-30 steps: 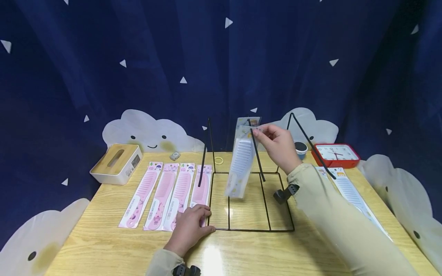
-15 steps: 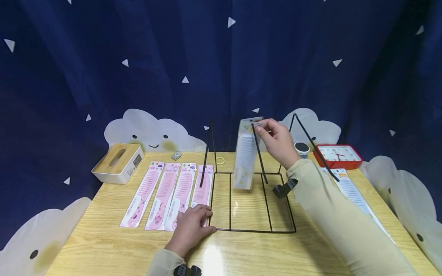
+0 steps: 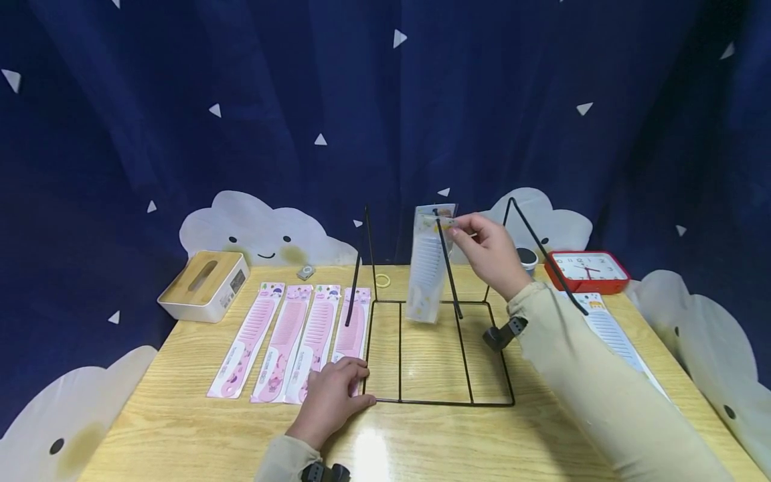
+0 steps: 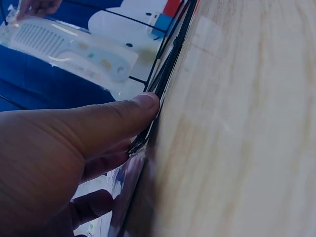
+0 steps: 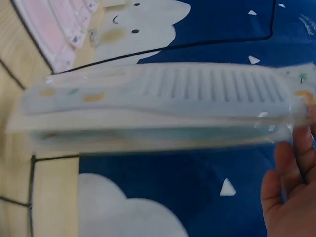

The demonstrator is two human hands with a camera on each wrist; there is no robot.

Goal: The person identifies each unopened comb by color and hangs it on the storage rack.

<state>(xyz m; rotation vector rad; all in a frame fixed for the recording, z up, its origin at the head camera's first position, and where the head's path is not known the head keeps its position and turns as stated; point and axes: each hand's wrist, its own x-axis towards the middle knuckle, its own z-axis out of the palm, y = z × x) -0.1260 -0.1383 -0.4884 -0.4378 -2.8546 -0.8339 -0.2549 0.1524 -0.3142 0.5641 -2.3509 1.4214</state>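
Note:
My right hand [image 3: 489,253] pinches the top corner of a packaged pale blue comb [image 3: 426,268], which hangs nearly upright at the middle prong [image 3: 450,274] of a black wire rack [image 3: 446,403]. The prong passes at the top of its card; whether it runs through the hole is too small to tell. Behind it hangs a second packaged comb [image 3: 446,209], mostly hidden. Both packs lie close together in the right wrist view. My left hand [image 3: 330,402] grips the rack's front left corner, its thumb [image 4: 143,101] on the wire in the left wrist view.
Several packaged pink combs [image 3: 245,341] lie left of the rack, the nearest partly under my left hand. A tissue box [image 3: 205,284] stands at the back left. To the right are another packaged blue comb [image 3: 614,335], a red clock [image 3: 587,271] and a black-topped container [image 3: 527,258].
My right hand has brought the pale blue comb up and back along the middle prong, closer to the one behind it. It hangs straighter now. The left hand stays at the rack corner.

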